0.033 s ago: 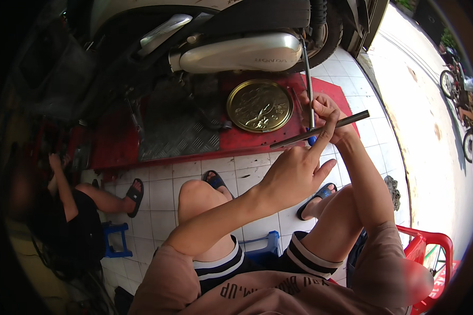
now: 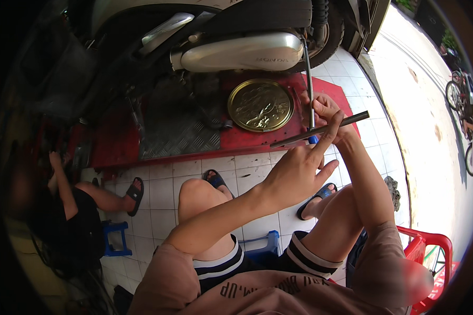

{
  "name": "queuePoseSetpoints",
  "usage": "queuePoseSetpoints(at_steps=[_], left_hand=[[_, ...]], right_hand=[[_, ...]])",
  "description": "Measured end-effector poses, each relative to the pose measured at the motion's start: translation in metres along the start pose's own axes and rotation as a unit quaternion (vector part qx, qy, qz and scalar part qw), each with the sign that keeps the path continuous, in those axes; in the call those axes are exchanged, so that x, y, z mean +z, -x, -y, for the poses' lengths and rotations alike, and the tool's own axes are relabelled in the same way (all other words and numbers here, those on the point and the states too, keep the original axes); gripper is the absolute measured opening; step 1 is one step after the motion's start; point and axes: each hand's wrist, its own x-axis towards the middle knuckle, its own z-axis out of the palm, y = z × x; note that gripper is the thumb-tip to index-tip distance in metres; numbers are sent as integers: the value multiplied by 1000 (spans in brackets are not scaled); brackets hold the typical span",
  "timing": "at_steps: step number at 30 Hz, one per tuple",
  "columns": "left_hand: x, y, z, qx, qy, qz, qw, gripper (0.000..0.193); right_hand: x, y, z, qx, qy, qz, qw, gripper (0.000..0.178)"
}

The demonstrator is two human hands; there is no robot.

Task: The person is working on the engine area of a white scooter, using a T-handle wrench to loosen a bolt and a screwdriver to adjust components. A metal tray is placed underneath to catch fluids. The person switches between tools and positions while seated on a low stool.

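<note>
In the head view, the right hand [image 2: 328, 111] is clamped on a silver shaft [image 2: 308, 79], which runs up beyond it beside a scooter's silver cover [image 2: 242, 52]. A dark bar [image 2: 298, 137] crosses the shaft just below that hand's grip. The left hand [image 2: 295, 172], below the bar, has its thumb and index finger apart, the index laid across the bar. A blue piece [image 2: 313, 140] shows under the crossing, between the 2 hands. Left of the right hand lies 1 round gold tray [image 2: 247, 100] on a red platform [image 2: 108, 147].
</note>
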Motion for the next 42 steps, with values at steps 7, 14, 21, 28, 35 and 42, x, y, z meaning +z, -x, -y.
queuePoseSetpoints(at_steps=[7, 14, 21, 28, 35, 42], left_hand=[[6, -9, 6, 123, -236, -52, 962, 31], [28, 6, 43, -118, -242, 182, 946, 44], [29, 4, 47, -98, 113, 54, 987, 27], [24, -6, 57, -175, 82, 101, 976, 40], [21, -9, 66, -219, 108, 149, 958, 57], [0, -17, 53, -276, -41, 164, 946, 76]], right_hand=[[6, 5, -4, -13, -64, -17, 998, 24], [-6, 7, 23, -92, -265, 70, 957, 17], [-12, 13, 11, -1, -49, -21, 999, 22], [-9, 20, 20, 35, -24, -53, 998, 22], [-6, 18, 24, 65, 22, -66, 995, 26], [-14, 21, 24, 85, -18, -103, 991, 27]])
